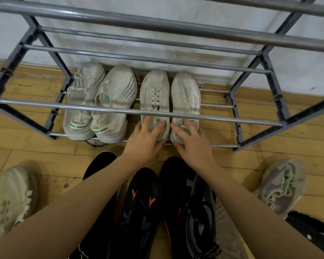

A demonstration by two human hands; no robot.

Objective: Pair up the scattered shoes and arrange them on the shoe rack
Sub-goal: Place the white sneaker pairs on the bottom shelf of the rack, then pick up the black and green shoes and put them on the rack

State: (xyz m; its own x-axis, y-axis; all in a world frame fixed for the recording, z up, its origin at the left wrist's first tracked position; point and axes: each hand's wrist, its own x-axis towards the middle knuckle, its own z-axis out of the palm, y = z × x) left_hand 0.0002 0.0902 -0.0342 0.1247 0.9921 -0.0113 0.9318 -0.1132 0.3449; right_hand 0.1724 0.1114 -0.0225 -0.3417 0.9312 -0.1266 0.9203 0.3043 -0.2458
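Two pairs of white sneakers stand on the bottom shelf of the grey metal shoe rack (137, 111). The left pair (101, 101) has green heel marks. The right pair consists of one white shoe (154, 94) and its mate (185, 96), toes toward the wall. My left hand (148, 139) grips the heel of the left shoe of this pair. Around the heel of its mate my right hand (191, 141) curls. Several dark shoes (142, 206) lie on the floor under my forearms.
A pale sneaker with green accents (11, 199) lies on the wooden floor at the left. A grey-pink sneaker (282, 184) lies at the right, with a black shoe (310, 230) below it. The rack's upper shelves are bare bars. A white wall stands behind.
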